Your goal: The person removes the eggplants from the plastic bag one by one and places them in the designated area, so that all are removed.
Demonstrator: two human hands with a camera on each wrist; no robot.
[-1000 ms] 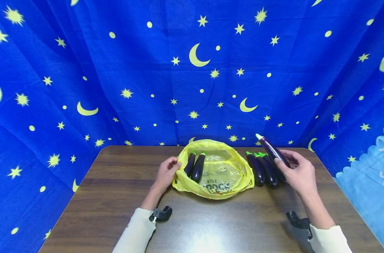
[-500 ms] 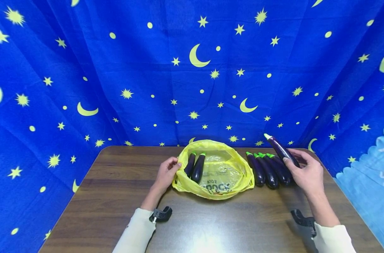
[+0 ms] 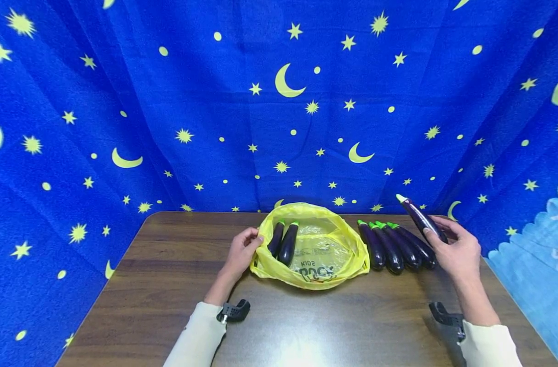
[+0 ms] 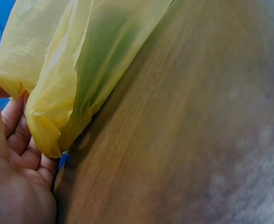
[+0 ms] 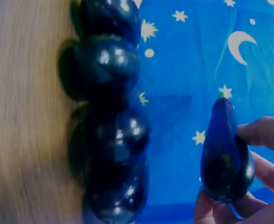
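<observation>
Clock face: twelve points to the far edge of the table [image 3: 169, 285], toward the blue star-and-moon cloth [image 3: 192, 92].
Left hand [image 3: 242, 252]: at nine o'clock on the bag, my thumb and fingers pinching its rim.
Right hand [image 3: 458, 252]: well apart from my left, beyond the bag's three o'clock; thumb and fingers clasp one eggplant near its thick end.
Lifted eggplant [image 3: 422, 218]: in my right hand, tilted, its pale green tip aimed between ten and eleven o'clock; my right wrist view shows it clear of the others.
Yellow bag [image 3: 279, 272]: on the table, mouth agape, lettering upside down to me.
Bagged eggplants [image 3: 288, 244]: two, side by side in the bag's nine-o'clock half, tips toward one.
Eggplant row [image 3: 389, 252]: four on the table at the bag's three o'clock, packed close, tips roughly toward eleven; the nearest lies just beside the rim.
Step in hand: I judge it as one eggplant in mid-carry, bag steadied; which way it goes I cannot tell.
Next move: joining the row would call for a gentle lowering at its three-o'clock end, turned to match; bagging it, a swing toward nine with the rim kept wide.
</observation>
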